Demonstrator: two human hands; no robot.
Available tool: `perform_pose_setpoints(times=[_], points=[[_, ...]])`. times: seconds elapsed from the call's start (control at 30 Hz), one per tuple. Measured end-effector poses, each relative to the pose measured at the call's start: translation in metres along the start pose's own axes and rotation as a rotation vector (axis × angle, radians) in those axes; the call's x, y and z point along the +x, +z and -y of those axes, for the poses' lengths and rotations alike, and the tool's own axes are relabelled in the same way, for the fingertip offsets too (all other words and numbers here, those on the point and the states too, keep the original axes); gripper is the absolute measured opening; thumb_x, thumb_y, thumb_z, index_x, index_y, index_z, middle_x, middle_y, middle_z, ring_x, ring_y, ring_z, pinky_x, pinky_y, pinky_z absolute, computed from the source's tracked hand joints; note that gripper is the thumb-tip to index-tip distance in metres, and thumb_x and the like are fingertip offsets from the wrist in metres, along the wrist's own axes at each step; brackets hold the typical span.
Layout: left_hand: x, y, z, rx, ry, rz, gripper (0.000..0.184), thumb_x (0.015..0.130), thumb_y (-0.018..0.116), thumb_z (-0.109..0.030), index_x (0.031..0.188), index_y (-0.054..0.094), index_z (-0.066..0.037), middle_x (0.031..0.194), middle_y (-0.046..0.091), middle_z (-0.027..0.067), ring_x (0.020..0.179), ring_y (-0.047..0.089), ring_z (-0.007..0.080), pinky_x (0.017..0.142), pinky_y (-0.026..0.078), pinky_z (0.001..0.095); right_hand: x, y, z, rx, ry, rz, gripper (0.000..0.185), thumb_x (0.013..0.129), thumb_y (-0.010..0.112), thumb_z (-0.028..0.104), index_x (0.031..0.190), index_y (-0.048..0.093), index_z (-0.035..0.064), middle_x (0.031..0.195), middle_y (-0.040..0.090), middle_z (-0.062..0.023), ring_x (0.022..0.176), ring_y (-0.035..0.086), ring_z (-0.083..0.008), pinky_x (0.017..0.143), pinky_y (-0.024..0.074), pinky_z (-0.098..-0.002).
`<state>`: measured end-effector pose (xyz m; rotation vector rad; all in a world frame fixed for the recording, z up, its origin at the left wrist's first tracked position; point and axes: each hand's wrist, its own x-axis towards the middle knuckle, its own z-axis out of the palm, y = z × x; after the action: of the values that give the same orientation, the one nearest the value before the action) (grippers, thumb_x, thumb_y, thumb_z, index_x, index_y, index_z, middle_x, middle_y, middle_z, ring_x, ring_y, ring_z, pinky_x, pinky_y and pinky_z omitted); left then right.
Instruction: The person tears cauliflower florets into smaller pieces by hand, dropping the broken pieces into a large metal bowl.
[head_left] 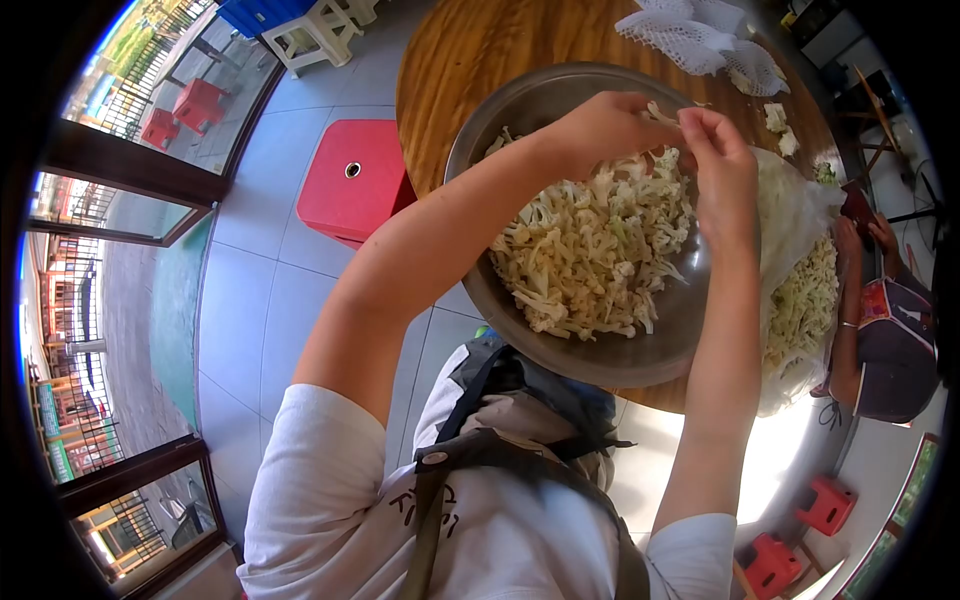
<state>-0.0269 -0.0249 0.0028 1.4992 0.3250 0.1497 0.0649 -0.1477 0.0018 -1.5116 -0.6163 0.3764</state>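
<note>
A wide metal bowl (480, 130) stands on the round wooden table, part-filled with small pale cauliflower florets (570, 250). Over the bowl's far right side my left hand (615, 130) is closed, its fingertips on a small pale piece of cauliflower (657, 114). My right hand (722, 165) is just to the right, with thumb and fingers pinched at the same piece. The two hands nearly touch. To the right of the bowl, a clear plastic bag (800, 280) holds more cauliflower pieces.
White foam netting (700, 35) and loose cauliflower chunks (780, 125) lie on the wooden table (430, 80). A red stool (350, 185) stands left of it. Another person (885, 340) sits at the right, hands near the bag. More red stools (770, 565) are at lower right.
</note>
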Motion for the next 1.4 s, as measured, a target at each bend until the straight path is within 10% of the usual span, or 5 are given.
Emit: perform_pose_setpoints(times=[0.2,0.43,0.67,1.4], points=[[0.007,-0.010,0.003,-0.538,-0.145,0.039,0.028,0.088,0.050,-0.027,0.091,0.053,0.000,0.075,0.054,0.0057,0.062,0.053,0.0109,0.044,0.039,0.0209,0.004,-0.004,0.000,-0.051,-0.051,-0.171,0.021,0.083,0.064,0.021,0.098,0.064,0.0067,0.080,0.056,0.0023,0.069,0.047,-0.0061,0.060,0.0386,-0.0191],[0.013,-0.019,0.011,-0.888,-0.133,-0.218,0.030,0.090,0.044,-0.028,0.085,0.051,0.001,0.075,0.053,0.0089,0.063,0.051,0.0170,0.052,0.045,0.0283,-0.019,0.013,0.017,-0.189,-0.242,0.345,0.044,0.078,0.069,0.026,0.117,0.055,0.0118,0.100,0.054,-0.0013,0.078,0.054,-0.0087,0.066,0.0453,-0.0210],[0.016,-0.010,0.010,-0.850,-0.133,-0.077,0.025,0.087,0.053,-0.029,0.085,0.053,-0.003,0.079,0.056,0.0066,0.067,0.055,0.0189,0.063,0.048,0.0339,-0.009,0.015,-0.004,-0.272,-0.187,0.130,0.023,0.082,0.063,0.013,0.103,0.063,0.0048,0.078,0.063,-0.0017,0.072,0.057,-0.0071,0.064,0.0455,-0.0217],[0.008,-0.013,0.002,-0.594,-0.135,-0.166,0.023,0.087,0.055,-0.023,0.080,0.048,-0.003,0.071,0.047,0.0029,0.052,0.041,0.0068,0.037,0.026,0.0180,0.005,-0.006,0.001,0.216,0.092,-0.112,0.024,0.088,0.057,0.023,0.098,0.063,0.0025,0.081,0.058,0.0006,0.068,0.048,-0.0063,0.063,0.0409,-0.0196]])
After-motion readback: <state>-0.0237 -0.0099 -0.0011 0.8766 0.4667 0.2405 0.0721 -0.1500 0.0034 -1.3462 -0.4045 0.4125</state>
